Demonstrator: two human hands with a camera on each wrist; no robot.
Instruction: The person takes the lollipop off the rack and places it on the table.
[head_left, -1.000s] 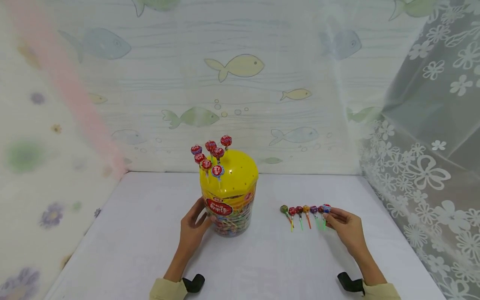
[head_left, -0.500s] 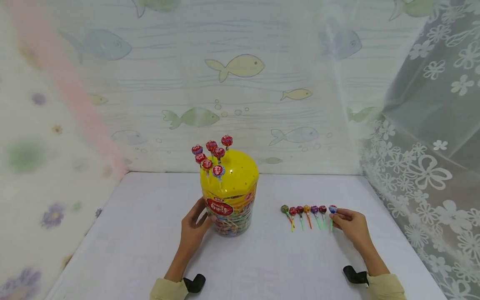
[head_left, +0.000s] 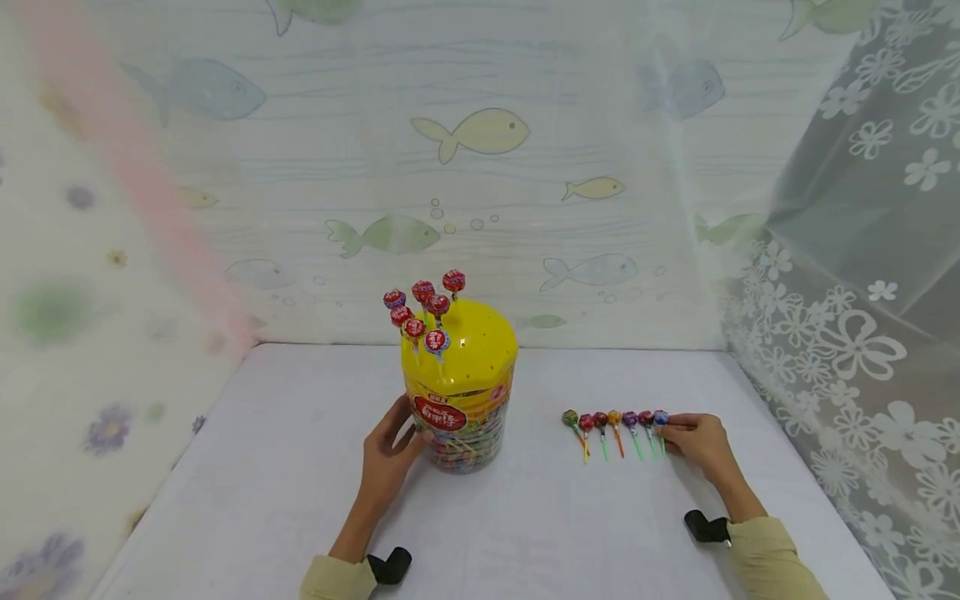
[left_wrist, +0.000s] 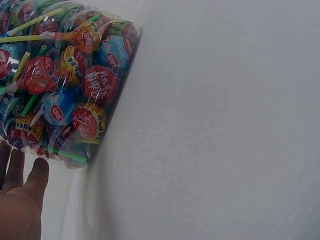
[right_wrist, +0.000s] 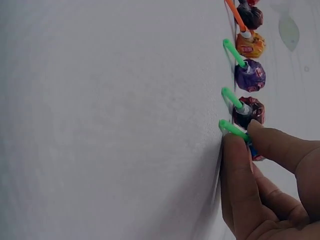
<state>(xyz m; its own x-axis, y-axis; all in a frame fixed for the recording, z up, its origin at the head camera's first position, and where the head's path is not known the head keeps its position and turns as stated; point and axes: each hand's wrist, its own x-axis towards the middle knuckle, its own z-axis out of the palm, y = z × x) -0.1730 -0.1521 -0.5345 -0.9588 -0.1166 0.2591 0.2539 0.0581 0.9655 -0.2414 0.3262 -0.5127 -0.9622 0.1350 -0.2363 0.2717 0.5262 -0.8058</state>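
Observation:
A clear plastic jar (head_left: 472, 437) full of wrapped lollipops stands on the white table, capped by a yellow lid (head_left: 483, 350). Several red-wrapped lollipops (head_left: 437, 341) stick upright out of the lid's left part. My left hand (head_left: 386, 454) rests against the jar's lower left side, fingers extended; in the left wrist view its fingertips (left_wrist: 38, 172) reach the jar's wall. My right hand (head_left: 701, 446) pinches a blue-wrapped lollipop (head_left: 661, 417) with a green stick between thumb and fingers. That lollipop is at the right end of a row, beside a dark red lollipop (right_wrist: 248, 111).
The row continues leftward with a purple lollipop (head_left: 629, 419), an orange one (head_left: 614, 417) and others, ending in a green one (head_left: 570, 418). A fish-patterned curtain (head_left: 480, 208) hangs behind the table (head_left: 300, 433). Black wrist mounts (head_left: 392, 567) project inward from both sleeves.
My right hand first drew the blue-wrapped lollipop rightward, away from the row, then shifted it slightly left, close to the dark red one. The left hand and jar have stayed put.

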